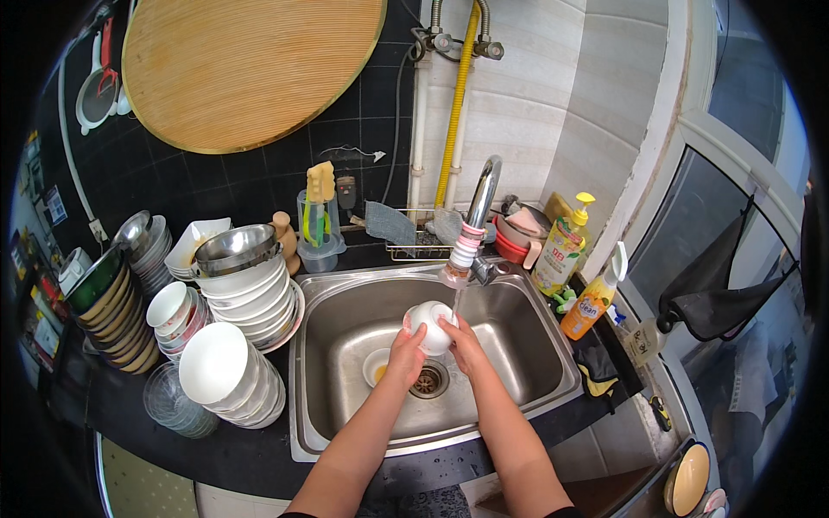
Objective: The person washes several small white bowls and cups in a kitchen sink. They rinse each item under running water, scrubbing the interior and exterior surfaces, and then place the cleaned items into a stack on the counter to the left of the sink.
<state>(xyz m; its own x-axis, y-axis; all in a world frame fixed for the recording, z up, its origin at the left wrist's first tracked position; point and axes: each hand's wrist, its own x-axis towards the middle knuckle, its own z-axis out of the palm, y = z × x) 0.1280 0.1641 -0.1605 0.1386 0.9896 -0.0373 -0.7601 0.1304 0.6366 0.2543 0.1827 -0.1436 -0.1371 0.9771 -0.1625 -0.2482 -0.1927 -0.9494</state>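
Observation:
Both my hands hold a small white bowl with a pinkish-red pattern (432,329), tilted with its base up, over the stainless steel sink (350,311). My left hand (408,355) grips its left side and my right hand (464,343) its right side. A thin stream of water runs from the chrome faucet (484,194) just above, by the bowl's right edge. Below, a small white dish (374,364) with something yellowish in it rests on the sink floor, partly behind my left hand. The drain strainer (429,381) lies beneath the bowl.
Left of the sink stand stacked white bowls (214,366), plates (252,291), glass bowls (175,401) and a metal bowl (236,249). Behind it are a wire rack (421,251) and a plastic container (317,252). A dish soap bottle (560,252) and an orange spray bottle (588,307) stand right.

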